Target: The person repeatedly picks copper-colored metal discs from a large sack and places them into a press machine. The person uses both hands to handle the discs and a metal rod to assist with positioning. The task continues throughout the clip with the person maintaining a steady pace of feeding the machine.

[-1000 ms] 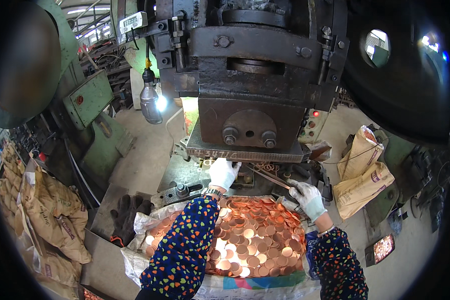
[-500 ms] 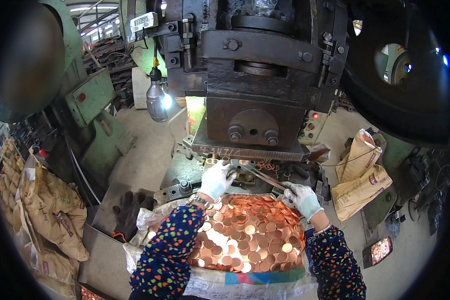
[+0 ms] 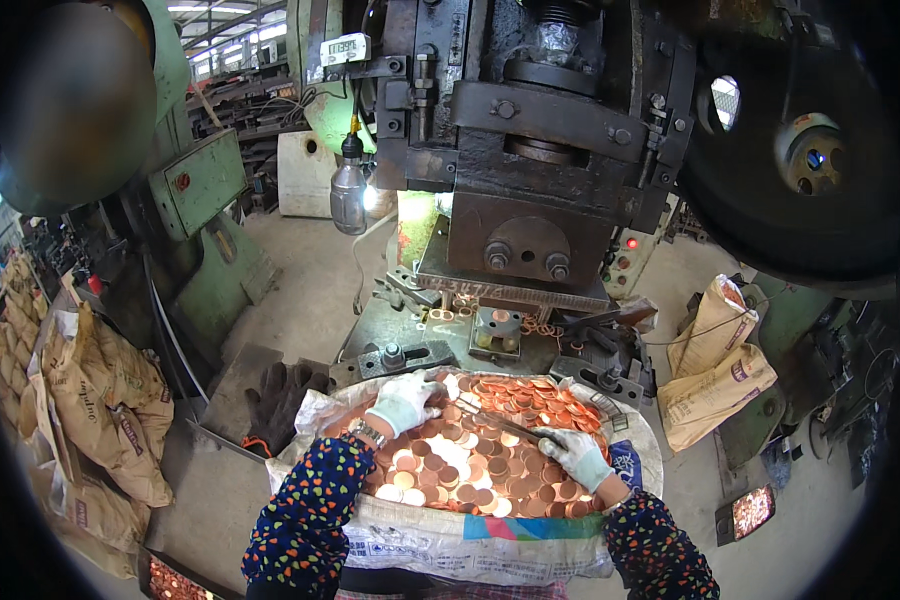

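A heap of round copper discs [image 3: 490, 475] fills a white woven sack [image 3: 440, 560] in front of me. My right hand [image 3: 578, 458], in a white glove, is closed around long metal tongs [image 3: 505, 424] that reach leftward over the heap. My left hand [image 3: 406, 402], also gloved, rests at the heap's far left edge. Its fingers are curled together near the tong tips; what they pinch, if anything, is too small to make out. Beyond the sack, a small die block [image 3: 497, 332] stands on the press bed, below the raised ram [image 3: 525, 240].
Thin copper rings [image 3: 450, 313] lie by the die. A lit lamp [image 3: 349, 195] hangs left of the ram. Dark gloves [image 3: 280, 405] lie on a metal ledge at the left. Paper sacks [image 3: 105, 400] stand at the left, and others [image 3: 715, 385] at the right.
Both hands have drawn back from the press bed to the disc heap, the tongs coming with the right hand. The die block now shows fully. The view has shifted slightly.
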`<state>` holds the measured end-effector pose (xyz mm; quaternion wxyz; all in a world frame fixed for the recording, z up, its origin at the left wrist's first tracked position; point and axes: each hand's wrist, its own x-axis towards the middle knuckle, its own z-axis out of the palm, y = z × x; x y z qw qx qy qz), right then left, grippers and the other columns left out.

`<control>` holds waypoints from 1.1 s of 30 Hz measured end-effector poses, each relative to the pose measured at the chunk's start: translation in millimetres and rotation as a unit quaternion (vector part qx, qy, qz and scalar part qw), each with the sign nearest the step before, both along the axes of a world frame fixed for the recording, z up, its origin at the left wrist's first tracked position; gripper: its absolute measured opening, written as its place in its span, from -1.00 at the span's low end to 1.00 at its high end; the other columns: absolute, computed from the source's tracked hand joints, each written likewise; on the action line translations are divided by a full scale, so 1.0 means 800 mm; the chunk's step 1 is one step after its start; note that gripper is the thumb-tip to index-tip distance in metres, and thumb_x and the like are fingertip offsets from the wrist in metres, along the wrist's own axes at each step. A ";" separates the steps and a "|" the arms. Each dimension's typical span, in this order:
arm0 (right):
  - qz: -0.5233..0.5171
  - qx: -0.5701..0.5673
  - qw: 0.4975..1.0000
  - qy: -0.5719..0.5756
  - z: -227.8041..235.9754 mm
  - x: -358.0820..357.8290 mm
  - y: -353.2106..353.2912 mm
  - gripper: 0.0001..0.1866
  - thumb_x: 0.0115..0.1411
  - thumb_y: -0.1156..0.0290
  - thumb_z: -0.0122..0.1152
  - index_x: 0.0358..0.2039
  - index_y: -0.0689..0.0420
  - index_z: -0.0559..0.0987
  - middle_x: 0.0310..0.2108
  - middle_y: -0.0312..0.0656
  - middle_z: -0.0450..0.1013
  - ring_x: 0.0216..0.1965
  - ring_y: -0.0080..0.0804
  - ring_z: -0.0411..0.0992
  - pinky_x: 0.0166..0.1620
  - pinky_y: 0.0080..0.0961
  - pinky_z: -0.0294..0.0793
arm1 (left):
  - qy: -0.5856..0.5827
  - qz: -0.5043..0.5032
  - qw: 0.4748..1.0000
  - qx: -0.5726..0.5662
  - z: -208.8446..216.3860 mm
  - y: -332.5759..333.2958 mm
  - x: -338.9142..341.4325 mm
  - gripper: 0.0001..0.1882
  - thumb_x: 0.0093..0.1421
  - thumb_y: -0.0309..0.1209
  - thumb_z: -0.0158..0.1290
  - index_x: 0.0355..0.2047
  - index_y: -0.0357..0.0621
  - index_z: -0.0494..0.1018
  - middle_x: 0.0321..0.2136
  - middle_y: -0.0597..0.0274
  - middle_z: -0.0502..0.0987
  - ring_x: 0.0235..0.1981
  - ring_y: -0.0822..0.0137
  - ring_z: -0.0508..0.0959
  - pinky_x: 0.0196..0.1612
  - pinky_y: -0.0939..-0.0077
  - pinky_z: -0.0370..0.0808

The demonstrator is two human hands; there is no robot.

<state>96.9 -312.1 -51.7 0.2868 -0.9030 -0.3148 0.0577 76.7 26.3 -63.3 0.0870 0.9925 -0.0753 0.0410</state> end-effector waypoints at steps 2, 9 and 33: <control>0.002 0.004 1.000 -0.006 -0.003 0.002 0.001 -0.62 0.23 0.12 0.02 -0.05 0.07 0.53 -0.21 0.01 0.51 -0.15 -0.08 0.46 -0.07 -0.27 0.41 | 0.024 0.002 1.000 -0.010 0.001 -0.001 0.002 -0.58 0.07 -0.06 0.13 -0.07 0.17 0.50 -0.11 0.12 0.40 -0.09 0.11 0.48 -0.08 0.25 0.45; -0.011 0.000 1.000 -0.009 -0.001 -0.002 0.003 -0.61 0.24 0.14 0.01 -0.07 0.13 0.53 -0.20 0.00 0.51 -0.13 -0.11 0.46 -0.06 -0.29 0.41 | 0.018 -0.016 1.000 -0.021 -0.003 0.001 0.001 -0.56 0.04 -0.11 0.16 -0.06 0.12 0.48 -0.07 0.10 0.41 -0.10 0.09 0.49 -0.06 0.23 0.45; -0.018 -0.003 1.000 0.002 -0.010 0.004 -0.001 -0.60 0.19 0.16 0.05 -0.07 0.14 0.54 -0.20 0.04 0.51 -0.14 -0.08 0.47 -0.09 -0.31 0.42 | 0.038 0.029 0.951 -0.305 -0.005 0.021 0.006 -0.74 0.08 -0.27 0.19 -0.23 -0.07 0.56 -0.38 0.20 0.62 -0.37 0.32 0.60 -0.24 0.47 0.51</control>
